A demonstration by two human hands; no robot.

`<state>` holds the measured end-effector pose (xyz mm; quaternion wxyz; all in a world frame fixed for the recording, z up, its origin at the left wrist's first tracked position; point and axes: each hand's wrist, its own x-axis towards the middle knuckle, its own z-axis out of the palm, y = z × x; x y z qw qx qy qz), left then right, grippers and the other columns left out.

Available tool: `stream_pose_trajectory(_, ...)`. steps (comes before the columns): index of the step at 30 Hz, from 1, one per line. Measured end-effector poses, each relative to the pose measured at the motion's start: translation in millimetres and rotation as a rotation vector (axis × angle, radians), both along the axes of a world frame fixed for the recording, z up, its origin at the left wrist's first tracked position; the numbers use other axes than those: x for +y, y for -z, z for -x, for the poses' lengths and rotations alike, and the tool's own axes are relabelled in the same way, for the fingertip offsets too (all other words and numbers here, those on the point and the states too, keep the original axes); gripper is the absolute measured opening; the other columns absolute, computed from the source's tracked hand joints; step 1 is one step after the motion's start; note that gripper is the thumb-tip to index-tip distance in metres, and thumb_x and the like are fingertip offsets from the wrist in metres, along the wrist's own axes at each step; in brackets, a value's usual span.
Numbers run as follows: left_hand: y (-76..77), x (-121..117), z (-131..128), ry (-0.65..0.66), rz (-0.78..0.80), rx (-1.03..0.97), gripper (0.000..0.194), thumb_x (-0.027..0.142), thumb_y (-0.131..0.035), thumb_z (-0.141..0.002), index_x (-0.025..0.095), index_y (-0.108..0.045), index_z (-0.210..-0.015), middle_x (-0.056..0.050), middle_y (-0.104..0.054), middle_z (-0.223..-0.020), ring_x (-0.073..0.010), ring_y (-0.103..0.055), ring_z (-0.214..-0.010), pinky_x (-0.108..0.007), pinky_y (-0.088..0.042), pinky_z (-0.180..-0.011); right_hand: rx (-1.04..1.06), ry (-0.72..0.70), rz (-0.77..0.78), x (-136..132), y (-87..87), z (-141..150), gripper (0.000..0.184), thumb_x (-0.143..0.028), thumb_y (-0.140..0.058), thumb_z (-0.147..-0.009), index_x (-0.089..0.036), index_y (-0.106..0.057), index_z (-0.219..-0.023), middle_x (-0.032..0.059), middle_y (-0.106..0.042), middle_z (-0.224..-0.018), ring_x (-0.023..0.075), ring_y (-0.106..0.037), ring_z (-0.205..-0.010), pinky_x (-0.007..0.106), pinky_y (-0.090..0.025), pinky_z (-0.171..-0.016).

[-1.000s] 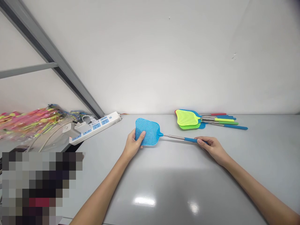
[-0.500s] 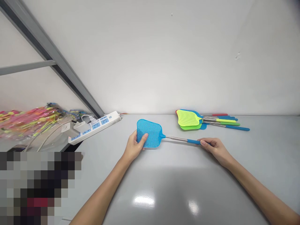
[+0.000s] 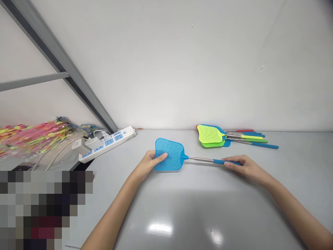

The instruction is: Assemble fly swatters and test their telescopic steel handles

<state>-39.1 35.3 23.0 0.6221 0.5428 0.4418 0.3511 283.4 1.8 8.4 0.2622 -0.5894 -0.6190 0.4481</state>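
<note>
A blue fly swatter (image 3: 173, 156) with a perforated head and a metal shaft lies crosswise between my hands, low over the grey table (image 3: 182, 215). My left hand (image 3: 151, 163) pinches the left side of its head, thumb on top and fingers hidden underneath. My right hand (image 3: 241, 166) is closed around the blue grip at the other end. Behind it, near the wall, rests a stack of several fly swatters (image 3: 210, 134) in yellow, green, blue and red, their handles pointing right.
A white power strip (image 3: 109, 144) with plugs and cables sits at the left. Beyond it lie pink and yellow items in clear plastic (image 3: 39, 137). A grey metal frame (image 3: 65, 66) slants down the left side, and a white wall (image 3: 195, 76) stands at the back.
Both hands and the blue fly swatter have shifted slightly right and lower in the view. The whole scene has also moved a little down. My grip looks the same.
</note>
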Motion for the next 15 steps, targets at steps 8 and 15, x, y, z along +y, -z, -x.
stream_pose_trajectory(8,1.1,-11,-10,-0.026,0.245,-0.088,0.029,0.034,-0.058,-0.067,0.013,-0.059,-0.086,-0.010,-0.065,-0.082,-0.0227,-0.060,-0.076,-0.036,-0.047,-0.070,-0.047,-0.271,0.059,-6,-10.0,2,0.034,-0.044,-0.049,-0.070,-0.015,-0.057,-0.054,0.0000,-0.047,-0.049,0.0089,-0.031,-0.045,0.024,-0.024,-0.044)
stream_pose_trajectory(15,1.4,-20,-18,-0.066,0.203,0.007,0.028,0.036,-0.061,-0.062,0.014,-0.061,-0.080,-0.009,-0.066,-0.080,-0.0230,-0.061,-0.073,-0.035,-0.049,-0.065,-0.059,-0.257,0.119,-14,-13.6,10,0.033,-0.048,-0.048,-0.068,-0.018,-0.060,-0.060,-0.0002,-0.046,-0.050,0.0103,-0.034,-0.046,0.022,-0.027,-0.043)
